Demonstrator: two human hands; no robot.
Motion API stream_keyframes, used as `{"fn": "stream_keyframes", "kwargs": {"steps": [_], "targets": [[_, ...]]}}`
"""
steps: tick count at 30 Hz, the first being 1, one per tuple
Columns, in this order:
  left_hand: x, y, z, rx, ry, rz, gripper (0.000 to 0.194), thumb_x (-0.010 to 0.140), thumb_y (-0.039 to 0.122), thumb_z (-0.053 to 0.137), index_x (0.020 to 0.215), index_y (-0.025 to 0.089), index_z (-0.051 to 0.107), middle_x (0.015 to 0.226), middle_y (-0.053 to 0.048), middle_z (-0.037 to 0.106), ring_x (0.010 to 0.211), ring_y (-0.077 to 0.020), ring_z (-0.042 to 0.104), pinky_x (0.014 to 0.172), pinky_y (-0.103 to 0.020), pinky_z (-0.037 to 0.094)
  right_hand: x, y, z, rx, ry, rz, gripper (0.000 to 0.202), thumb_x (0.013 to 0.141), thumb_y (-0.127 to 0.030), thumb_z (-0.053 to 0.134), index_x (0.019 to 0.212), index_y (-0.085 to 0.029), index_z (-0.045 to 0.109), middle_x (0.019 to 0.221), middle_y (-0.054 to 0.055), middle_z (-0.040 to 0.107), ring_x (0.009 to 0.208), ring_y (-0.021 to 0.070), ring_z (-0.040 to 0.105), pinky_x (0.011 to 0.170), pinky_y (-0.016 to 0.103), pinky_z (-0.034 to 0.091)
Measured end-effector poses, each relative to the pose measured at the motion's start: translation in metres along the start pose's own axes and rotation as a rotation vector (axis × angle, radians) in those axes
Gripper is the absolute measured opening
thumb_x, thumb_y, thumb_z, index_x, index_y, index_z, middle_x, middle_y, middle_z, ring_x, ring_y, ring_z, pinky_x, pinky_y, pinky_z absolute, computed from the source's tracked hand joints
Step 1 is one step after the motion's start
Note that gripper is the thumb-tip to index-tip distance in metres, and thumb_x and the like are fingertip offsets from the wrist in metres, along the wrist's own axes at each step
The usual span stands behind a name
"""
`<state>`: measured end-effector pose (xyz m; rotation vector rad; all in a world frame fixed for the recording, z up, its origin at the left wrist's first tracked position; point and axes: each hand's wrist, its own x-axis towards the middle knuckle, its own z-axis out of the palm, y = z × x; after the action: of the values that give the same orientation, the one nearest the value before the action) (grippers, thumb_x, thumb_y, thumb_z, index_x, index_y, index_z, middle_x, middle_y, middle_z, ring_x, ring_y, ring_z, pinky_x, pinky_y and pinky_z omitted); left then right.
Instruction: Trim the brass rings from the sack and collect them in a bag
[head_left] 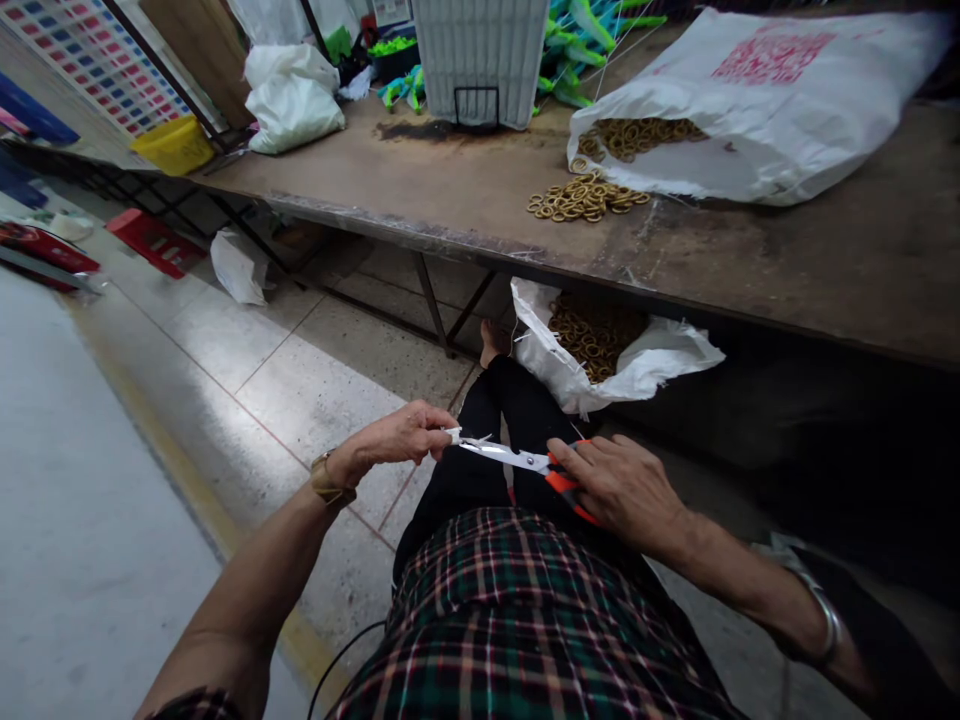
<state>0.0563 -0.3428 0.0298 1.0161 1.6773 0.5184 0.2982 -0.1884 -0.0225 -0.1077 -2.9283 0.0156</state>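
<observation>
Over my lap, my right hand [619,485] grips the orange and black handles of a pair of scissors [514,457]. Their blades point left, toward my left hand [412,432]. Pinched between my left thumb and fingers is a small white scrap [453,436], at or against the blade tips; whether the blades touch it I cannot tell. The blades look nearly closed. Beyond my knees, a white sack [626,385] of brass-coloured rings [592,335] stands open under the table edge.
On the brown table [360,180] lies a printed white sack [787,120], rings spilling into a pile [585,198]. Behind stand a grey ribbed panel [484,60], green and blue plastic pieces [577,40] and a white bag [292,100]. A yellow tub [174,146] and red stool [154,240] are left.
</observation>
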Motion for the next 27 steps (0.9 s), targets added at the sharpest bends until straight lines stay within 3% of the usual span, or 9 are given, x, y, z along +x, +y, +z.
{"fn": "stream_keyframes", "kwargs": {"steps": [12,27], "targets": [[-0.006,0.001,-0.007,-0.038,-0.056,-0.041,0.021,0.076,0.030,0.050,0.071,0.014,0.062,0.054,0.003,0.052,0.041,-0.0051,0.040,0.040,-0.018,0.030,0.009,-0.003,0.000,-0.008,0.007,-0.059,0.021,0.083,-0.016,0.043,0.097,-0.016,0.059,0.063,0.003,0.058,0.060,0.0147,0.045,0.061,0.030,0.021],[-0.005,-0.004,-0.007,-0.246,-0.091,-0.044,0.023,0.075,0.033,0.054,0.079,0.012,0.063,0.057,0.002,0.055,0.039,-0.0036,0.036,0.039,-0.019,0.024,0.007,0.008,0.008,0.076,0.121,-0.099,0.021,0.081,-0.014,0.042,0.094,-0.016,0.058,0.062,0.001,0.059,0.056,0.0133,0.045,0.060,0.029,0.023]]}}
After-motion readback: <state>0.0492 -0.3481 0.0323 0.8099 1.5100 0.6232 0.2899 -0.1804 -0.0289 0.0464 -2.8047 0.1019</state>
